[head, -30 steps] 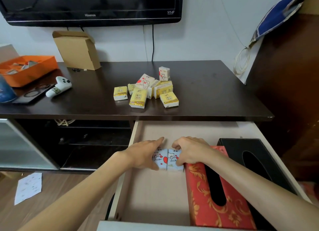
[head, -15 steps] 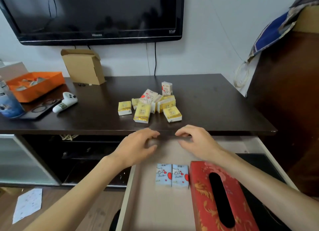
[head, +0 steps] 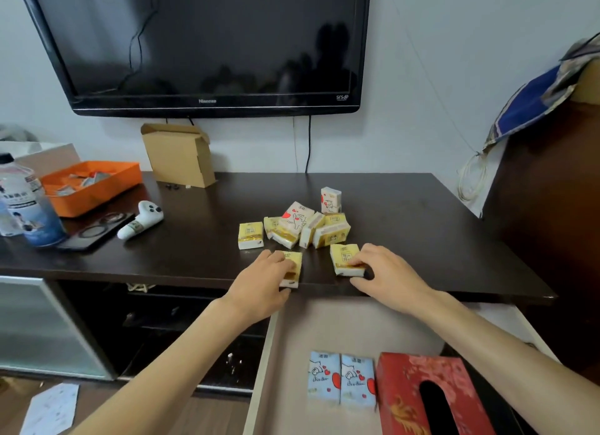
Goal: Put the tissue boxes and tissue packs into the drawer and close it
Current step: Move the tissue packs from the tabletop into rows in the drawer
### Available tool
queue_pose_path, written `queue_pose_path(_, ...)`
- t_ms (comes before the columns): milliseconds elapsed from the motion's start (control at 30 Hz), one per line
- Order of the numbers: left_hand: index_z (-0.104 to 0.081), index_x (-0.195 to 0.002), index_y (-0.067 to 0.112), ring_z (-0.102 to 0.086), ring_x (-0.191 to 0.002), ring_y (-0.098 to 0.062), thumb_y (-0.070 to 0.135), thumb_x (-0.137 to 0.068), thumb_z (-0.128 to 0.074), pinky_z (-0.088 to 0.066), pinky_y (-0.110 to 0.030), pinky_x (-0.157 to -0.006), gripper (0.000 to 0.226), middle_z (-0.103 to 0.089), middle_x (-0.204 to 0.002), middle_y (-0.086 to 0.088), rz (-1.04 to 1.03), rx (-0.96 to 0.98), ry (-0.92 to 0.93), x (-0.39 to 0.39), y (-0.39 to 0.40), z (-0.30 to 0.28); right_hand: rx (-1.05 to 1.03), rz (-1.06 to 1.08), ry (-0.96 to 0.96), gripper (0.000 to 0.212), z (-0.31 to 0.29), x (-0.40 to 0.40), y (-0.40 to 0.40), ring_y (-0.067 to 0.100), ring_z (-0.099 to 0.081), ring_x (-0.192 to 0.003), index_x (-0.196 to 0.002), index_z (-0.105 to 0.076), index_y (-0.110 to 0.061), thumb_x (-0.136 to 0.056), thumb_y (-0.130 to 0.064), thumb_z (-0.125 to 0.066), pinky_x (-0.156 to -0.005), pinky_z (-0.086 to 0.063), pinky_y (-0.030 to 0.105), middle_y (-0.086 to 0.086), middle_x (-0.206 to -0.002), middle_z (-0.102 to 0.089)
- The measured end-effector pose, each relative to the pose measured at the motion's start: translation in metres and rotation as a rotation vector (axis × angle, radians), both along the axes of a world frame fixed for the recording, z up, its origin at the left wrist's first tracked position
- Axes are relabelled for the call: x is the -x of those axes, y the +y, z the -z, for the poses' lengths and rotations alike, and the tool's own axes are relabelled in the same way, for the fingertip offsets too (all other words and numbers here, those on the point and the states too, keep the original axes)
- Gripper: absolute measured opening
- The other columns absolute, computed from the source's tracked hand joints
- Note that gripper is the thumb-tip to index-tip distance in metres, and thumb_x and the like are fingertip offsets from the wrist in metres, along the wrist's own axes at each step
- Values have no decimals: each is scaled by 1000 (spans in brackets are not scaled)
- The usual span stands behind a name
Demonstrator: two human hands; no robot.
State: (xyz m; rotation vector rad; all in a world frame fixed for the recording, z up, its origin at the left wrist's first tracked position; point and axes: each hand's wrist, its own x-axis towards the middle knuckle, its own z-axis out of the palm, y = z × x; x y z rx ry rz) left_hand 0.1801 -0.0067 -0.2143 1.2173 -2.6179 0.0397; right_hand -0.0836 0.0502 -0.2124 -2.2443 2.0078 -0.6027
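Observation:
The drawer (head: 292, 337) stands pulled open below the dark tabletop. Inside it lie two blue tissue packs (head: 341, 381) side by side and a red tissue box (head: 409, 386) to their right. A heap of yellow and white tissue packs (head: 305, 228) lies on the tabletop. My left hand (head: 259, 283) closes on a yellow tissue pack (head: 293, 265) at the table's front edge. My right hand (head: 386, 273) closes on another yellow tissue pack (head: 345, 257) just right of it. One white pack (head: 330, 200) stands upright behind the heap.
On the dark tabletop (head: 422, 226) sit a cardboard box (head: 178, 155), an orange tray (head: 91, 186), a white controller (head: 141, 218), a black phone (head: 94, 231) and a bottle (head: 29, 207). A television (head: 201, 44) hangs above. A dark cabinet (head: 552, 207) stands at the right.
Both hands left the two blue packs in the drawer, rose to the tabletop and each took hold of a yellow pack. The view tilted upward.

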Motion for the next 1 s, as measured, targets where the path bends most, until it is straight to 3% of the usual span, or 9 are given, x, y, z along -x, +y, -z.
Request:
queue_pose_path(100, -66, -124, 19, -50, -111, -23, 24, -89, -66, -45, -36, -93, 35, -52, -116, -1, 31, -78, -37, -2, -4, -9, -35, -26, -35, 22, -3, 0, -1, 14, -49, -110, -109, -70, -26, -89, -35, -74, -86, -47, 35, -10, -109, -52)
queue_pose_path(200, -68, -121, 20, -36, -132, -27, 31, -88, -69, -41, -41, -103, 35, -47, -139, -5, 10, -140, -64, 2, -8, -18, -135, -74, -52, 16, -10, -1, -5, 11, -38, -126, -91, -58, -33, -89, -34, -74, -97, -42, 35, -14, -128, -46)
queue_pose_path(267, -67, -114, 20, -31, -136, -30, 37, -85, -71, -39, -44, -104, 34, -48, -138, -7, -9, -170, -113, 7, -14, -24, -175, -79, -57, 22, -14, -3, -9, 15, -44, -118, -86, -52, -31, -89, -33, -74, -86, -39, 33, -11, -121, -50)
queue_pose_path(333, -63, -109, 25, -44, -123, -27, 39, -82, -73, -46, -42, -94, 33, -53, -125, -5, -46, -282, -131, 10, -18, -30, -193, -48, -64, 23, -18, -5, -12, 16, -49, -102, -88, -52, -28, -87, -34, -74, -76, -38, 33, -10, -108, -51)
queue_pose_path(467, -52, -103, 31, -55, -94, -22, 38, -82, -73, -45, -34, -70, 31, -60, -113, -4, -63, -328, -187, 16, -24, -32, -209, -3, -25, 30, -19, -12, -10, 17, -52, -97, -87, -49, -33, -82, -42, -78, -80, -46, 37, -8, -109, -49)
queue_pose_path(600, -54, -121, 27, -57, -100, -23, 39, -83, -71, -47, -35, -75, 43, -62, -117, -2, -50, -288, -236, 13, -15, -35, -160, 33, -16, 37, -18, -18, 2, 17, -51, -98, -96, -53, -32, -77, -49, -79, -81, -47, 37, -5, -109, -48)
queue_pose_path(800, -52, -118, 38, -54, -108, -13, 48, -74, -75, -48, -37, -83, 51, -58, -114, 13, 46, -278, -20, -7, 43, -23, -230, -1, -286, 57, -11, -25, 63, 11, -60, -97, -113, -48, -35, -67, -43, -82, -84, -54, 41, -9, -114, -56)
queue_pose_path(900, -43, -126, 45, -54, -111, -5, 55, -70, -77, -51, -34, -91, 66, -58, -120, 19, 139, -432, 0, -20, 84, 1, -359, -72, -104, 79, 4, -31, 104, 6, -56, -105, -131, -41, -36, -65, -60, -77, -87, -52, 34, -18, -118, -51)
queue_pose_path(1000, -33, -139, 43, -52, -115, -3, 57, -71, -75, -46, -27, -94, 82, -55, -130, 18, 202, -411, -82, -27, 117, 32, -333, -178, 198, 74, 19, -38, 129, 7, -45, -103, -126, -47, -32, -67, -70, -67, -79, -43, 32, -15, -111, -45)
